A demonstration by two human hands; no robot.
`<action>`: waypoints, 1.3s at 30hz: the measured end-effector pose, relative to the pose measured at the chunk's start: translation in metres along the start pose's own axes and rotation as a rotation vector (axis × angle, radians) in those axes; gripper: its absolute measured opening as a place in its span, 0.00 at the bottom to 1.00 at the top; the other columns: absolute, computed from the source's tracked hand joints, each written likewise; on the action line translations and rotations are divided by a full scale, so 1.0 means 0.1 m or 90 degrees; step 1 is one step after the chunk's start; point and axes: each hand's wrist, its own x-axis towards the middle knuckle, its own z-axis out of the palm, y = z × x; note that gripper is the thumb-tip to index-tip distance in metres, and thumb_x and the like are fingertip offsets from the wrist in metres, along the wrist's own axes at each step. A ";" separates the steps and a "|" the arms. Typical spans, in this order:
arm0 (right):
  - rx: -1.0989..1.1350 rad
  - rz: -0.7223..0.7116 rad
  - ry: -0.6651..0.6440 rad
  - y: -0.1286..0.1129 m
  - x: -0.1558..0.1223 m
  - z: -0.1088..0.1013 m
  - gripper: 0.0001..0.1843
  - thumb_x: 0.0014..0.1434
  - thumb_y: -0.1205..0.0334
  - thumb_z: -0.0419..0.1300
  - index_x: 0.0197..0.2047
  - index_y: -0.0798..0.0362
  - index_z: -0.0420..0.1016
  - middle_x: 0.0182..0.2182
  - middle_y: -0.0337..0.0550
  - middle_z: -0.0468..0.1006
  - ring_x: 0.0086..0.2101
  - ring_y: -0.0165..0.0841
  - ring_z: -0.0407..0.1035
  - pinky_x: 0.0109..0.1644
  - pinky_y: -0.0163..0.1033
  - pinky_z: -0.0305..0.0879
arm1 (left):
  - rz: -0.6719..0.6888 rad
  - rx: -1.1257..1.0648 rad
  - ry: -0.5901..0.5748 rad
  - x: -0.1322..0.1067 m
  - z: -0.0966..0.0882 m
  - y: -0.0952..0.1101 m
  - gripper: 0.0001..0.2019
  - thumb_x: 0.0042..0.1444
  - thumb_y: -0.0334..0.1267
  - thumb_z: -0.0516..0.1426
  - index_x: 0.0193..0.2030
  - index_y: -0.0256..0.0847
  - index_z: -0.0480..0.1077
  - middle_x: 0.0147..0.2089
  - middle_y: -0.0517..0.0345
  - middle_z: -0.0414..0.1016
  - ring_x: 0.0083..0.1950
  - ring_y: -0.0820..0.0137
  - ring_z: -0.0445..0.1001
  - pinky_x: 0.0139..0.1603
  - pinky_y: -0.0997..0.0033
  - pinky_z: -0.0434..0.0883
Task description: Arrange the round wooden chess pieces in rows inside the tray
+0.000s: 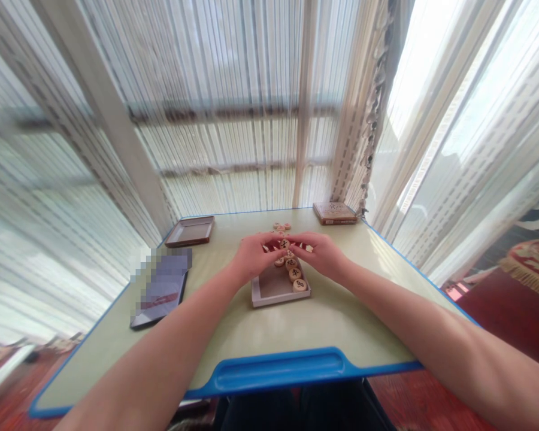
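A shallow grey box tray (269, 288) lies in the middle of the table, with a row of round wooden game discs (295, 275) along its right side. Both hands meet over its far end. My left hand (254, 254) and my right hand (324, 254) have their fingertips pinched together on one disc marked with a dark character (284, 243). A few more discs (281, 227) lie loose on the table just beyond the hands.
The table (341, 317) is pale green with a blue rim and a blue handle recess at the near edge. A brown box lid (190, 231) lies far left, a patterned box (335, 212) far right, a dark flat device (159, 293) on the left. Curtains hang behind.
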 end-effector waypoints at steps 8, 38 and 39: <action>-0.068 -0.018 0.031 0.01 -0.01 0.00 0.12 0.55 0.60 0.57 0.42 0.50 0.76 0.35 0.44 0.79 0.31 0.32 0.70 0.35 0.37 0.67 | 0.026 0.250 0.013 0.02 -0.10 -0.03 0.12 0.47 0.46 0.57 0.35 0.43 0.75 0.34 0.57 0.77 0.37 0.66 0.70 0.38 0.69 0.65; -0.081 -0.074 0.033 -0.02 -0.03 -0.03 0.09 0.56 0.62 0.56 0.39 0.51 0.75 0.35 0.43 0.78 0.37 0.34 0.70 0.39 0.38 0.66 | 0.011 0.249 -0.094 -0.02 -0.07 -0.08 0.09 0.45 0.46 0.58 0.28 0.45 0.74 0.26 0.61 0.75 0.29 0.69 0.69 0.30 0.73 0.61; -0.079 -0.075 0.032 -0.01 -0.03 -0.03 0.09 0.56 0.62 0.56 0.39 0.51 0.75 0.34 0.43 0.78 0.37 0.34 0.70 0.39 0.38 0.66 | 0.010 0.262 -0.094 -0.02 -0.06 -0.07 0.08 0.45 0.45 0.58 0.28 0.45 0.74 0.26 0.61 0.74 0.29 0.69 0.69 0.30 0.73 0.61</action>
